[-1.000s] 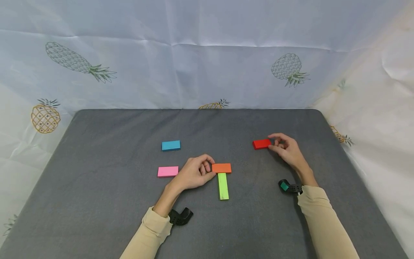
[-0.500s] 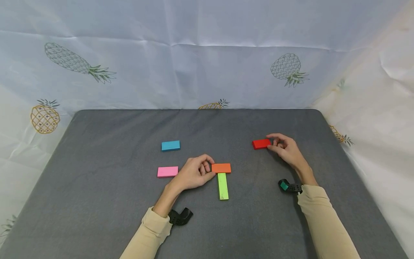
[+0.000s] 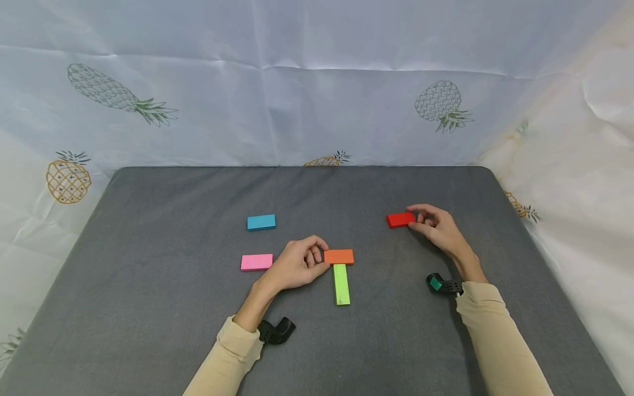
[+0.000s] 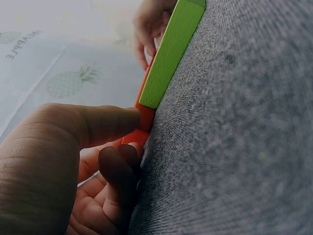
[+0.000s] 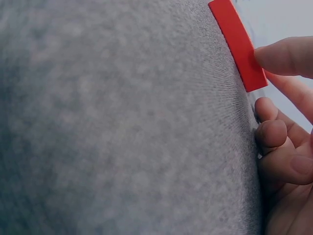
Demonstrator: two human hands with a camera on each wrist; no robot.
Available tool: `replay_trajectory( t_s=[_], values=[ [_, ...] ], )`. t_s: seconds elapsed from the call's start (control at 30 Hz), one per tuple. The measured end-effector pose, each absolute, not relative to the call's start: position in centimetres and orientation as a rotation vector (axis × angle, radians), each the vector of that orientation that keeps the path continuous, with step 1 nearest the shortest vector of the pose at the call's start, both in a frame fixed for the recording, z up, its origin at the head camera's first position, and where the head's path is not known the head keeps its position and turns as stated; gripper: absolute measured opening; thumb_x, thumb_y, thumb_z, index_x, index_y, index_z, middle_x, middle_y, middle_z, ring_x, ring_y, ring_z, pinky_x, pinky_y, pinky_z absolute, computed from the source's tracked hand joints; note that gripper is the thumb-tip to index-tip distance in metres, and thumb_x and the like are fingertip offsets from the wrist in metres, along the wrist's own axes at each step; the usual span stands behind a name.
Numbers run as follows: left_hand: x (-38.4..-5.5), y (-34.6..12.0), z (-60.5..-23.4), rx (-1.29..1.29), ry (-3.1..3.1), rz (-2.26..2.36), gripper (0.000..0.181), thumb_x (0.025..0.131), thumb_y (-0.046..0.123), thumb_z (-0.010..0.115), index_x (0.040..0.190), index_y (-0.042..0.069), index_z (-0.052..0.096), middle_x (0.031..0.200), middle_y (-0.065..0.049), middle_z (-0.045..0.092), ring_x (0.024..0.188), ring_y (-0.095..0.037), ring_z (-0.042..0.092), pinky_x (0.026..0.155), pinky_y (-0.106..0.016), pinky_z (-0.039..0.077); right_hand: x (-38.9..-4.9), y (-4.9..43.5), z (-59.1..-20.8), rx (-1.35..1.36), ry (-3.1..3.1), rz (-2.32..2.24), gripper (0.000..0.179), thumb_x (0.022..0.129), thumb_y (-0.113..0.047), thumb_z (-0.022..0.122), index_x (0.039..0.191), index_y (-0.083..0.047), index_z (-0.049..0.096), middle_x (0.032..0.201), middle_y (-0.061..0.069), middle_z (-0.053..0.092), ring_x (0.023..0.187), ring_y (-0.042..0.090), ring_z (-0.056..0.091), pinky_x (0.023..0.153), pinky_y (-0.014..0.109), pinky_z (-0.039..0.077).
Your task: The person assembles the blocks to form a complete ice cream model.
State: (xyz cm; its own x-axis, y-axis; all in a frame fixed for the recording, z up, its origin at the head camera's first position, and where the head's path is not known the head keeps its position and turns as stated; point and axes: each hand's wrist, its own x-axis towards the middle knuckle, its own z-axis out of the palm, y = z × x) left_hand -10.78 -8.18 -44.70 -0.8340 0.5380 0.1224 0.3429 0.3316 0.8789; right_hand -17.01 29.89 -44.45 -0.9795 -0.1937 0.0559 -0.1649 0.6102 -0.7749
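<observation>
My left hand [image 3: 300, 264] pinches the left end of an orange block [image 3: 339, 257] between thumb and index finger. A lime green block [image 3: 342, 285] lies lengthwise below it, its top end against the orange one's near side, so the pair forms a T. In the left wrist view the thumb [image 4: 110, 121] presses the orange block's side, close by the green block [image 4: 171, 56]. Farther right, my right hand [image 3: 441, 228] pinches the right end of a red block [image 3: 400, 220], which lies flat on the table. The right wrist view shows a fingertip on the red block's [image 5: 237, 44] long side.
A pink block [image 3: 257, 262] lies just left of my left hand, and a blue block [image 3: 261, 222] lies farther back. Grey cloth covers the table [image 3: 173, 297]. A pale pineapple-print curtain [image 3: 317, 110] hangs along its back edge.
</observation>
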Motion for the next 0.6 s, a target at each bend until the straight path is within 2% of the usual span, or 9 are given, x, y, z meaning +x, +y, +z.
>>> replay_trajectory(
  t_s=[0.6],
  values=[
    [-10.77, -8.17, -44.56, 0.791, 2.405, 1.509, 0.020, 0.091, 0.007, 0.073, 0.109, 0.004, 0.066, 0.079, -0.006, 0.062, 0.059, -0.001, 0.048, 0.066, -0.020, 0.047, -16.68, 29.59, -44.01, -0.431, 2.794, -1.327, 0.037, 0.091, -0.002, 0.073, 0.127, 0.003, 0.065, 0.083, -0.004, 0.051, 0.049, 0.002, 0.030, 0.047, 0.025, 0.030]
  ],
)
